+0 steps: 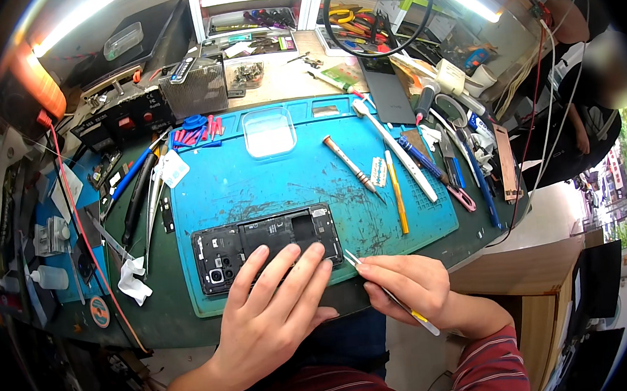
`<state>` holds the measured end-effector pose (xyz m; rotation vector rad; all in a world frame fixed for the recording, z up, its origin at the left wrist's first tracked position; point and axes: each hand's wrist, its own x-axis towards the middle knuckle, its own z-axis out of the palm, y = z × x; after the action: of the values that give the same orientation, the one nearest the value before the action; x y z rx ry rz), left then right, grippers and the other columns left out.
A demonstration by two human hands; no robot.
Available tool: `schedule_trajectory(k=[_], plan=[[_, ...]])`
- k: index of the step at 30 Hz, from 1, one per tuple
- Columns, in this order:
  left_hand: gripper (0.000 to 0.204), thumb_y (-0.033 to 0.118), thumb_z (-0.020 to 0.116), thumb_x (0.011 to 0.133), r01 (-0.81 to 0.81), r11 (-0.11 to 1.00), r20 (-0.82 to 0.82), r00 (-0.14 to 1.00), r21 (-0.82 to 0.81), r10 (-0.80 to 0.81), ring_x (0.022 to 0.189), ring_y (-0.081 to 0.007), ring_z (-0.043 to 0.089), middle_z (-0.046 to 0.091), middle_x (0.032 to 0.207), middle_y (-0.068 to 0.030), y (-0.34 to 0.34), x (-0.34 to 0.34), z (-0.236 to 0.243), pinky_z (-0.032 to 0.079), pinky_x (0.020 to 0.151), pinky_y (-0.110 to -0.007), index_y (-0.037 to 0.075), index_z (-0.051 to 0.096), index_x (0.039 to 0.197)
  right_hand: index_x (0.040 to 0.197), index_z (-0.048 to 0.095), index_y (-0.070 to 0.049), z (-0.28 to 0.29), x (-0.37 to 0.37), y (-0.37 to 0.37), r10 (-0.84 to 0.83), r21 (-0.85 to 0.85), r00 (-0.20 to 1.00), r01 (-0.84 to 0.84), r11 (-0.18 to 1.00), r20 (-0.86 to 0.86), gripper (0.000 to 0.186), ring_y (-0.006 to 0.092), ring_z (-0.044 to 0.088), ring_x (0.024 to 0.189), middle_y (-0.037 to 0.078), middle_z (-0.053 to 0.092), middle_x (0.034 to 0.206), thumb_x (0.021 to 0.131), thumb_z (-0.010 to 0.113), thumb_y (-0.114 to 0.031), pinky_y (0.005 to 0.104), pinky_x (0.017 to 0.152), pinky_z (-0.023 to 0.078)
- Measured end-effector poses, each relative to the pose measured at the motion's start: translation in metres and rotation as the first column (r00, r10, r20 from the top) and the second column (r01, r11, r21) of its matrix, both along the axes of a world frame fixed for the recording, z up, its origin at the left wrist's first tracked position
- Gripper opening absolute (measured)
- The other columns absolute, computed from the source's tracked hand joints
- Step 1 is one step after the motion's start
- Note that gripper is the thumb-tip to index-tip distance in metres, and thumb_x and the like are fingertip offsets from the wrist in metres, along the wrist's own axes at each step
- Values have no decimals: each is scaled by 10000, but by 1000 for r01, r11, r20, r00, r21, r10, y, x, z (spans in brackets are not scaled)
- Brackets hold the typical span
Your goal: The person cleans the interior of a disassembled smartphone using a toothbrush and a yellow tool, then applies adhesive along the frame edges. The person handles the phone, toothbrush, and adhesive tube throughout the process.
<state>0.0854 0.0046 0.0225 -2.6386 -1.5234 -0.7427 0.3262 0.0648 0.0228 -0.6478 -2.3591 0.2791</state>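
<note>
left hand [274, 311] flat on opened phone [267, 253], right hand [411, 287] pinching tweezers [389, 292]

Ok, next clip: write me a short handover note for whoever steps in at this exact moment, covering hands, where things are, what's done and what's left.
Left hand: flat on the opened phone, fingers spread over its lower edge, pinning it to the blue mat.
Right hand: holds tweezers, tips pointing at the phone's right end, just short of it.
Things: phone lies lengthwise at the mat's near edge, camera end to the left. Screwdriver, yellow pry tool and white stick lie on the mat to the right; clear tray at the top.
Done: back cover is off, insides exposed.
Left: the tweezer work inside; nothing has been lifted out yet, as far as can be seen.
</note>
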Motion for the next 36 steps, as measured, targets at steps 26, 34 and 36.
schedule_trajectory(k=[26, 34, 36], plan=[[572, 327, 774, 789, -6, 1000, 109, 994, -28, 9, 1260, -249, 564, 616, 1370, -82, 2, -2, -9, 426, 1118, -444, 41, 657, 1270, 1072, 698, 12, -1, -38, -32, -315, 117, 949, 309, 944, 31, 305, 238, 727, 757, 137, 725, 992, 776, 772, 29, 300, 626, 585], [572, 321, 778, 790, 11, 999, 129, 992, -33, -7, 1255, -252, 566, 617, 1365, -82, 3, -2, -7, 427, 1117, -443, 41, 650, 1272, 1116, 675, 48, -16, -28, -23, -352, 31, 930, 356, 934, -107, 266, 268, 750, 828, 171, 730, 1016, 858, 683, 114, 328, 722, 610], [565, 310, 777, 795, 13, 999, 132, 991, -43, -8, 1245, -256, 573, 618, 1363, -86, 2, -3, -6, 431, 1114, -446, 41, 647, 1275, 1119, 673, 49, -9, -26, -20, -349, -14, 927, 351, 936, -134, 254, 273, 751, 828, 176, 729, 1025, 872, 665, 110, 333, 746, 610]])
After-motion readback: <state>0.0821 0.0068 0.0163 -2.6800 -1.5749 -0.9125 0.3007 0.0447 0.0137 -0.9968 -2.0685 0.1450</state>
